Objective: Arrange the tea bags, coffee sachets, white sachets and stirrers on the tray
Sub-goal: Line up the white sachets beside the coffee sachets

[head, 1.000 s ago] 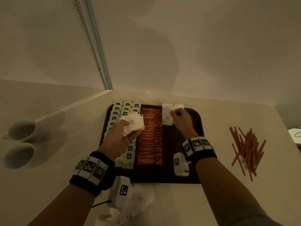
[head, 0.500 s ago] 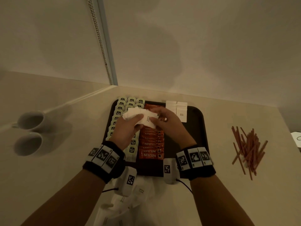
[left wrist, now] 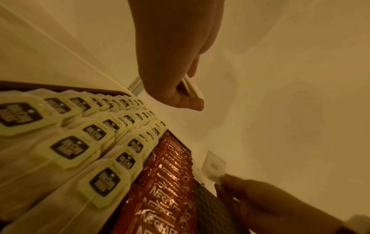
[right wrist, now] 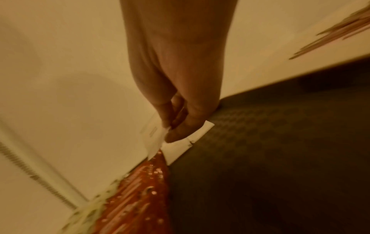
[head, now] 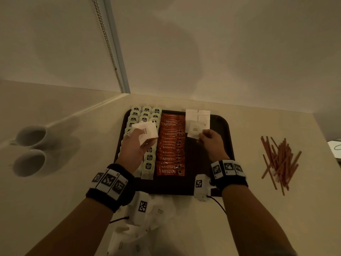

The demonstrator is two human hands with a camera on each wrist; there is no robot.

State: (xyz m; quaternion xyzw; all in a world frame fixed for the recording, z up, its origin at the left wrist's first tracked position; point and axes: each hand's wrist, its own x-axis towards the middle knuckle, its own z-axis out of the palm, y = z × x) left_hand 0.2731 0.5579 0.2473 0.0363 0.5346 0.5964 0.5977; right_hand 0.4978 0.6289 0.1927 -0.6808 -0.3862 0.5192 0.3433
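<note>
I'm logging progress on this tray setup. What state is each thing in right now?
Dark rectangular tray: partly filled.
Green-tagged tea bags: laid in rows on the tray's left.
Orange Nescafe coffee sachets: overlapped in one column.
White paper sachets: few placed at far edge.
Left hand: holds a sachet stack.
Right hand: pinches one sachet.
Reddish stirrers: loose pile off the tray.
Two white cups: lying on their sides.

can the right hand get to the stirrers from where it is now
Probably yes: the stirrers lie loose on the counter right of the tray, nothing between, but the right hand still pinches a white sachet.
</note>
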